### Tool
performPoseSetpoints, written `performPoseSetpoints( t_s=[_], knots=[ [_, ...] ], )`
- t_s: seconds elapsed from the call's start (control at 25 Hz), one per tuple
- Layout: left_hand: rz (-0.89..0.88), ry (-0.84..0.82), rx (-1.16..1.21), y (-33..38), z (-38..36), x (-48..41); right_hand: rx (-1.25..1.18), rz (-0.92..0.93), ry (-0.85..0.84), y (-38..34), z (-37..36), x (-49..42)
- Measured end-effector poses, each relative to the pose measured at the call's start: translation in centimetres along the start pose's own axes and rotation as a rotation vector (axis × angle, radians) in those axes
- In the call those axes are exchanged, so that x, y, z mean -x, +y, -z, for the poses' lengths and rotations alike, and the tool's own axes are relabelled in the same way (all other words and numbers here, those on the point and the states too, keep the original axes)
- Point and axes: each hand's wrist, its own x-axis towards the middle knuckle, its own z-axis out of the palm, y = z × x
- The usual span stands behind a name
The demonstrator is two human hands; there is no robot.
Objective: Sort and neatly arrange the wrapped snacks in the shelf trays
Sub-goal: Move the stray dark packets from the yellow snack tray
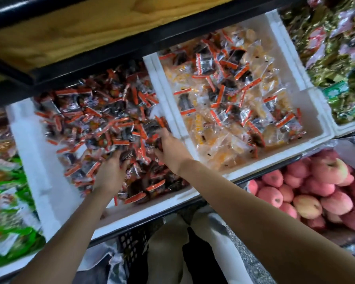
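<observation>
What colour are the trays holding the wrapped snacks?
White trays, clearest in the head view.

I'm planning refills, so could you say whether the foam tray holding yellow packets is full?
Not full: in the foam tray, bare inner wall shows above a shallow layer of packets.

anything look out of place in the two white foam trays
Yes. The right foam tray mostly holds pale yellow snacks in clear wrappers, but dark packets with orange-red ends lie scattered over them. They match the kind that fills the left foam tray, so they look mixed into the wrong tray.
</observation>
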Motion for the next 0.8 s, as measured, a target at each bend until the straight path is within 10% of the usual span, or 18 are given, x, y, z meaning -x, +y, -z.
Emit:
performPoseSetpoints(
  t_s=[0.28,0.48,0.8],
  knots=[
    [-0.076,0.047,-0.254,0.1,-0.2,-0.8,0.286,0.102,-0.223,2.5,-1.6,0.5],
    [-0.282,0.046,-0.182,6.0,-1.4,-0.1,0.407,0.262,0.081,7.0,2.8,5.0],
    [-0.591,-0.178,-0.067,19.0,-7.8,-1.5,0.429,-0.415,0.145,19.7,12.8,7.6]
  ],
)
